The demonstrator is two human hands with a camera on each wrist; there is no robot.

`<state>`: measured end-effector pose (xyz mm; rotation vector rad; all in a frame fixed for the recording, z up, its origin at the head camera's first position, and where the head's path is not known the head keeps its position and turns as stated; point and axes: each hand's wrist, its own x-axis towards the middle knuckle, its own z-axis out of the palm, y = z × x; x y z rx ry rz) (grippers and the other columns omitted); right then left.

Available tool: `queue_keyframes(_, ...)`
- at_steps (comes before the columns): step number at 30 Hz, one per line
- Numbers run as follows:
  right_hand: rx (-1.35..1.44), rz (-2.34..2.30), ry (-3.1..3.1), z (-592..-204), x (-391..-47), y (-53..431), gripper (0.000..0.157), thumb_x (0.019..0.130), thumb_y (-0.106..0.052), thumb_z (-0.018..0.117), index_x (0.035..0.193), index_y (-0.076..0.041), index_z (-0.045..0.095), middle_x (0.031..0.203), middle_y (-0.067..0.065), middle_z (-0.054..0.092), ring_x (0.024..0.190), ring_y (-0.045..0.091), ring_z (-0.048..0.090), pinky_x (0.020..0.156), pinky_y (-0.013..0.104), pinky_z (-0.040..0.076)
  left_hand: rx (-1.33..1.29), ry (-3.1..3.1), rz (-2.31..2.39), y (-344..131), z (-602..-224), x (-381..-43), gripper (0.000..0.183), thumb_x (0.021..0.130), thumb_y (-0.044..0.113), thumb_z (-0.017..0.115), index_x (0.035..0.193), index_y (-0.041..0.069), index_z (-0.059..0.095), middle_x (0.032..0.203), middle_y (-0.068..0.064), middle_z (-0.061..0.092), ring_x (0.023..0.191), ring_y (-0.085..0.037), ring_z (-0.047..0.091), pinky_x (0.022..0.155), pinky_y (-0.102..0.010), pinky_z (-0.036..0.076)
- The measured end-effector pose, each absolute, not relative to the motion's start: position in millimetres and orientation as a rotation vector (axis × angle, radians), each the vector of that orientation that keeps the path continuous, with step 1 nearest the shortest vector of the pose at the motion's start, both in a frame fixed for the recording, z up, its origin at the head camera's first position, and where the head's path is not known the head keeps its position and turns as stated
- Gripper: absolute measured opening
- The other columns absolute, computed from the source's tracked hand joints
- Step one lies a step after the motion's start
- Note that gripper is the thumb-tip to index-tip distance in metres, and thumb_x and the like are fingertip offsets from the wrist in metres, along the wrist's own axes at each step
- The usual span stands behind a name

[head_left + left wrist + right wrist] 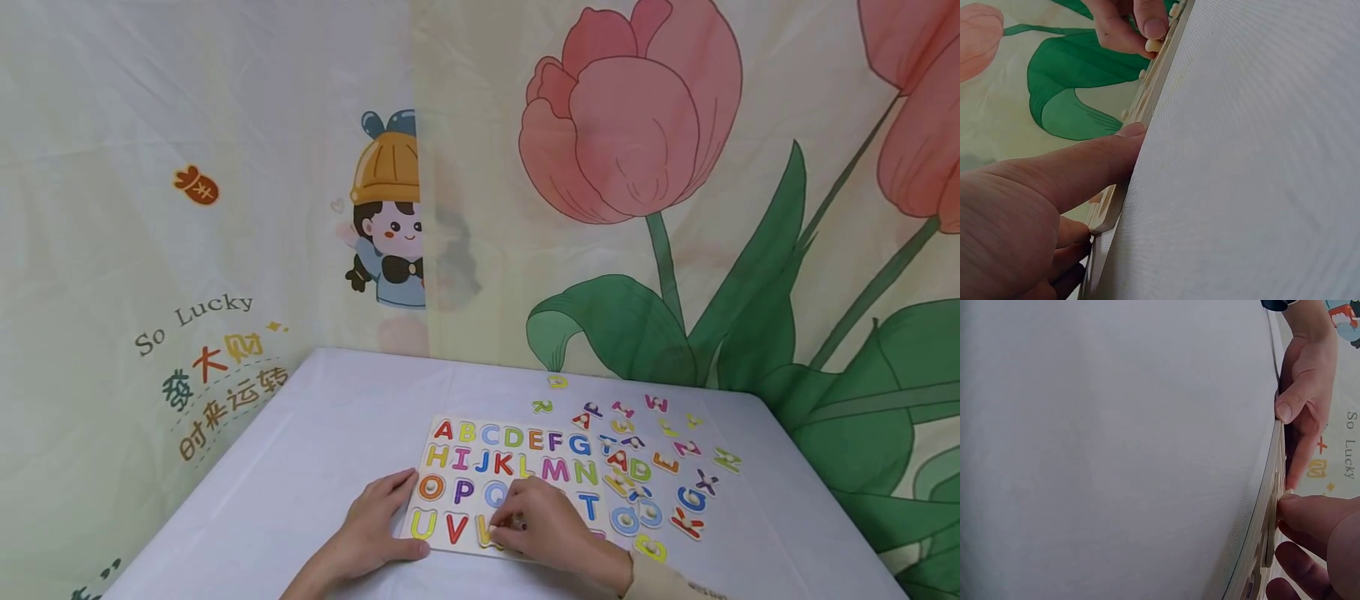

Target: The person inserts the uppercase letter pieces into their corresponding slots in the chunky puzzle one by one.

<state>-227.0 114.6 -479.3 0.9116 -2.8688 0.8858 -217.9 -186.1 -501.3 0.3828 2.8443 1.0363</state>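
Note:
An alphabet puzzle board [517, 442] lies flat on the table with coloured letters in rows. My left hand [372, 521] grips its near left corner, thumb [1100, 162] along the front edge and fingers at the left side. My right hand [543, 521] is over the bottom row, pinching the small knob [1154, 45] of a yellow letter W piece [486, 532]. That piece sits at its place beside the red V [456, 528]; whether it lies fully flush I cannot tell. My right hand hides the letters beneath it.
Several loose letter pieces with knobs are scattered right of and behind the board, among them a red K [687, 522], a blue Q [624, 521] and a yellow-green piece [650, 547]. A white cloth covers the table [315, 433]. Printed curtains hang behind and at the left.

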Motion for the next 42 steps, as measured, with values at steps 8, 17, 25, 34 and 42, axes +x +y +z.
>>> queue_keyframes(8, 0.887, 0.908, -2.893, -480, -226, 111, 0.008, 0.09, -0.034, 0.087, 0.095, -0.028, 0.088, 0.082, -0.022, 0.06, 0.079, 0.0, 0.052, 0.067, 0.019, 0.043, 0.383, 2.843, 1.045, -186, -500, -218, 0.109, 0.072, 0.047, 0.095, 0.161, 0.008, 0.046, 0.167, -0.007, 0.041, 0.152, -0.037, 0.033, 0.122, -0.066, 0.028)
queue_keyframes(17, 0.915, 0.891, -2.9, -479, -228, 109, 0.009, 0.09, -0.035, 0.087, 0.097, -0.029, 0.087, 0.083, -0.021, 0.059, 0.08, 0.001, 0.052, 0.069, 0.019, 0.043, 0.353, 2.858, 1.024, -187, -499, -218, 0.108, 0.072, 0.048, 0.095, 0.16, 0.007, 0.047, 0.167, -0.007, 0.041, 0.153, -0.037, 0.033, 0.122, -0.066, 0.029)
queue_keyframes(25, 0.933, 0.974, -2.895, -466, -236, 117, 0.018, 0.09, -0.031, 0.087, 0.106, -0.024, 0.086, 0.086, -0.02, 0.065, 0.081, 0.004, 0.058, 0.07, 0.02, 0.048, 0.33, 2.854, 1.032, -187, -503, -218, 0.109, 0.072, 0.049, 0.095, 0.161, 0.008, 0.047, 0.167, -0.007, 0.041, 0.153, -0.037, 0.032, 0.122, -0.066, 0.028)
queue_keyframes(34, 0.582, 0.956, -2.723, -453, -294, 147, 0.018, 0.092, -0.018, 0.085, 0.108, -0.011, 0.085, 0.093, -0.007, 0.07, 0.086, 0.017, 0.062, 0.072, 0.026, 0.051, 0.35, 2.843, 1.037, -187, -503, -219, 0.109, 0.072, 0.048, 0.095, 0.161, 0.007, 0.046, 0.167, -0.008, 0.04, 0.153, -0.038, 0.032, 0.122, -0.066, 0.028)
queue_keyframes(42, 0.32, 0.94, -2.699, -465, -354, 171, 0.026, 0.092, -0.018, 0.085, 0.115, -0.007, 0.082, 0.106, 0.009, 0.074, 0.092, 0.022, 0.063, 0.077, 0.035, 0.053, 0.364, 2.834, 1.057, -185, -502, -218, 0.109, 0.072, 0.047, 0.096, 0.16, 0.006, 0.047, 0.167, -0.008, 0.041, 0.153, -0.038, 0.032, 0.121, -0.067, 0.028)
